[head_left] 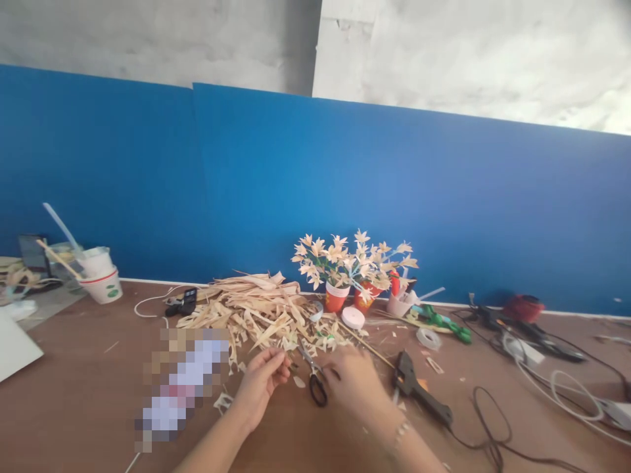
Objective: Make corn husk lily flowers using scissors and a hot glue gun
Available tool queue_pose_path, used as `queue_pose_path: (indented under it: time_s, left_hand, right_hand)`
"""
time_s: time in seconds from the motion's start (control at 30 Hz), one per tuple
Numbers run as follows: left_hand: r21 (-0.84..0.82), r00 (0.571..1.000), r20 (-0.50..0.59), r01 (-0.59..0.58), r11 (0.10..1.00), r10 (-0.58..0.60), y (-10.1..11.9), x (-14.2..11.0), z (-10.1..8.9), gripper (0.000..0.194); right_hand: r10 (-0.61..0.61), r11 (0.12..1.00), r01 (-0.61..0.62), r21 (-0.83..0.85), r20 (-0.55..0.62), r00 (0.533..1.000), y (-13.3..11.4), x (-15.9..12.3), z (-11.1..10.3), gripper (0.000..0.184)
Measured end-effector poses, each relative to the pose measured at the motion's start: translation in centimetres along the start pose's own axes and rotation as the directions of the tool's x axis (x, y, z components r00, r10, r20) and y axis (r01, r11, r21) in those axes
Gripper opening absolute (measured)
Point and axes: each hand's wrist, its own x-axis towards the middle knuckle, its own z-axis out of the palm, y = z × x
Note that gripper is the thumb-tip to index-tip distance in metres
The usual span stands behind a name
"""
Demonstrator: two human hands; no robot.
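Note:
My left hand (261,384) is curled in a pinch at the near edge of a pile of dried tan leaf strips (251,312), its fingers closed on one strip. My right hand (352,381) grips black-handled scissors (313,378), blades pointing up and left toward the left hand's fingertips. Both hands hover over the brown table (89,401). Behind the pile stand cream-coloured handmade flowers (352,256) in red and white cups (336,297).
A black glue gun (419,387) with its cord lies right of my right hand. Tape rolls (353,317), green ribbon (444,322), cables and a power strip (566,374) fill the right side. White cups (101,279) stand at far left. A blue partition (345,197) backs the table.

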Motion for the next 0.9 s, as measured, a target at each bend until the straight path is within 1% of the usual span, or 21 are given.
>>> queue_pose_path:
  time_s: [0.03, 0.07, 0.13, 0.17, 0.2, 0.27, 0.33, 0.37, 0.4, 0.47, 0.53, 0.57, 0.63, 0.7, 0.77, 0.83, 0.9]
  left_hand:
    - [0.000, 1.000, 0.007, -0.004, 1.000, 0.004, 0.0, 0.0, 0.0, 0.024]
    - [0.000, 1.000, 0.015, -0.009, 1.000, 0.009, 0.0, 0.0, -0.1, 0.023]
    - [-0.003, 1.000, 0.025, -0.015, 1.000, 0.015, 0.0, 0.0, -0.1, 0.021]
    - [-0.006, 0.999, 0.027, -0.017, 1.000, 0.017, -0.1, 0.1, -0.2, 0.021]
    - [-0.010, 0.999, 0.028, -0.018, 1.000, 0.018, -0.1, 0.1, -0.2, 0.020]
    - [-0.020, 1.000, 0.025, -0.017, 1.000, 0.017, -0.3, 0.2, -0.2, 0.020]
    - [-0.027, 1.000, 0.022, -0.012, 1.000, 0.012, -0.4, 0.2, -0.2, 0.021]
    - [-0.028, 1.000, 0.020, -0.009, 1.000, 0.009, -0.4, 0.2, -0.1, 0.021]
    - [-0.028, 1.000, 0.016, -0.005, 1.000, 0.006, -0.5, 0.2, -0.1, 0.021]
    - [-0.026, 1.000, 0.006, 0.001, 1.000, -0.001, -0.5, 0.2, -0.1, 0.021]
    - [-0.031, 1.000, 0.000, 0.004, 0.999, -0.004, -0.5, 0.1, 0.0, 0.021]
    - [-0.037, 1.000, -0.001, 0.004, 0.999, -0.004, -0.5, 0.1, 0.0, 0.021]
    - [-0.047, 1.000, 0.001, 0.006, 0.999, -0.006, -0.5, 0.1, 0.0, 0.021]
    - [-0.050, 1.000, -0.002, 0.011, 0.999, -0.011, -0.5, 0.0, 0.0, 0.021]
    - [-0.045, 1.000, -0.004, 0.016, 0.999, -0.016, -0.6, 0.0, 0.0, 0.022]
    - [-0.039, 1.000, -0.008, 0.020, 0.999, -0.020, -0.7, 0.1, 0.0, 0.022]
    - [-0.031, 1.000, -0.007, 0.025, 0.999, -0.025, -0.8, 0.1, 0.0, 0.021]
  right_hand:
    - [-0.042, 0.997, 0.042, 0.064, 0.008, 0.999, -1.2, 0.5, 1.0, 0.013]
    - [-0.050, 0.994, 0.048, 0.097, 0.019, 0.999, -2.1, 1.0, 2.1, 0.009]
    - [-0.022, 0.990, 0.018, 0.143, 0.025, 0.999, -3.0, 1.4, 4.0, 0.002]
    - [-0.012, 0.985, 0.008, 0.172, 0.023, 1.000, -3.1, 1.4, 4.8, 0.001]
    - [-0.004, 0.978, 0.000, 0.210, 0.020, 1.000, -2.9, 1.4, 5.3, 0.003]
    - [0.001, 0.948, 0.003, 0.317, -0.012, 1.000, -2.4, 1.4, 5.8, 0.009]
    - [0.040, 0.878, -0.018, 0.478, -0.035, 0.999, -1.7, 1.6, 5.7, 0.010]
    - [0.075, 0.814, -0.043, 0.579, -0.032, 0.997, -1.5, 1.8, 5.5, 0.008]
    - [0.115, 0.725, -0.076, 0.685, -0.011, 0.993, -1.2, 2.1, 5.3, 0.008]
    - [0.186, 0.496, -0.159, 0.854, 0.074, 0.980, -0.9, 2.6, 4.9, 0.014]
    - [0.223, 0.278, -0.230, 0.932, 0.171, 0.960, -0.8, 3.0, 4.7, 0.022]
    - [0.234, 0.201, -0.256, 0.946, 0.208, 0.950, -0.8, 3.1, 4.7, 0.025]
    - [0.251, 0.106, -0.275, 0.956, 0.242, 0.937, -0.8, 3.1, 4.6, 0.028]
    - [0.283, 0.064, -0.256, 0.965, 0.228, 0.931, -1.0, 3.0, 4.3, 0.026]
    - [0.337, 0.055, -0.208, 0.977, 0.178, 0.925, -1.2, 2.9, 3.9, 0.023]
    - [0.375, 0.082, -0.140, 0.987, 0.099, 0.922, -1.4, 2.8, 3.5, 0.022]
    - [0.365, 0.142, -0.074, 0.987, 0.017, 0.931, -1.8, 2.6, 3.4, 0.022]
